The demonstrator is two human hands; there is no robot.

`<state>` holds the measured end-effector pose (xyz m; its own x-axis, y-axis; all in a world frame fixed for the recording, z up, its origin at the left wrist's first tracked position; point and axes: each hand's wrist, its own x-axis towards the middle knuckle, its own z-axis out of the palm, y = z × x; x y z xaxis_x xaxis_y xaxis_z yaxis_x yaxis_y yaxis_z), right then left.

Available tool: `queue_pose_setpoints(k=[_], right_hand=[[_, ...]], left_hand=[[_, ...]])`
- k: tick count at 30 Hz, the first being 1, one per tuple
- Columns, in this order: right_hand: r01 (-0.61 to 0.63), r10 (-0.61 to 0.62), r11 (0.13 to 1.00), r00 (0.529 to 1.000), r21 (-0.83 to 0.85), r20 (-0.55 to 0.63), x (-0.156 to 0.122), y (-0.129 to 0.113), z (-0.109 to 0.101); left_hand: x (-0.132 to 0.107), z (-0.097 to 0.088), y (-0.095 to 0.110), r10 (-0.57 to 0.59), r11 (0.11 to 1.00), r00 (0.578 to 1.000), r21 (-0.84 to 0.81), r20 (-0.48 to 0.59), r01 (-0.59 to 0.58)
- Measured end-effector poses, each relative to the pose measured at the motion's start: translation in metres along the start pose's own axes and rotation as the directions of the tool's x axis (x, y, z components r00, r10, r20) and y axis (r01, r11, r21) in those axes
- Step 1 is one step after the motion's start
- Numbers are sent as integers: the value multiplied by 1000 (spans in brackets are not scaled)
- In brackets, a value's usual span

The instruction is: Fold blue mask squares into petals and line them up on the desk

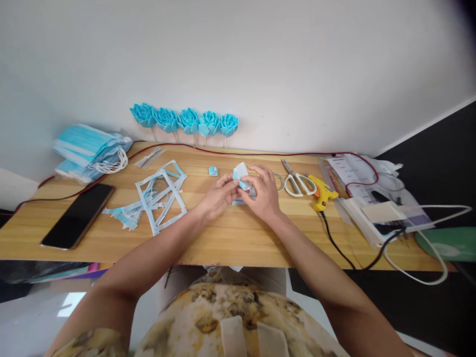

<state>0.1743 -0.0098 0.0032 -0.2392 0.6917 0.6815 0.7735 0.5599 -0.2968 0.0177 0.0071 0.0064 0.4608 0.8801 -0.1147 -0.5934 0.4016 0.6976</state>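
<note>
A small folded piece of blue and white mask fabric (pixel 241 173) is held between both hands above the middle of the wooden table. My left hand (pixel 218 198) pinches its lower left side with thumb and fingertips. Closed round its right side are the fingers of my right hand (pixel 266 193). Beneath the hands a stack of cut fabric pieces (pixel 241 201) partly shows. Just beyond my left hand lies a small folded blue piece (pixel 213 171).
Blue fabric flowers (pixel 188 121) on sticks lean on the wall. Left are face masks (pixel 87 146), a phone (pixel 78 215) and mask trimmings (pixel 148 198). Right are scissors (pixel 297 181), a yellow glue gun (pixel 323 192) and a power strip (pixel 366 225) with cables.
</note>
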Motion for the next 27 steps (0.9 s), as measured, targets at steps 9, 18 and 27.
queue_pose_setpoints(k=[9, 18, 27], right_hand=[[29, -27, 999, 998, 29, -58, -1, 10, 1], [62, -64, 996, 997, 60, 33, -2, 12, 2], [52, -55, 994, 998, 92, 29, -3, 12, 0]], left_hand=[[3, -4, 0, -68, 998, 998, 4, 0, 68], [6, -8, 3, -30, 998, 997, 54, -64, 34], [6, -9, 5, 20, 997, 995, 74, -102, -12]])
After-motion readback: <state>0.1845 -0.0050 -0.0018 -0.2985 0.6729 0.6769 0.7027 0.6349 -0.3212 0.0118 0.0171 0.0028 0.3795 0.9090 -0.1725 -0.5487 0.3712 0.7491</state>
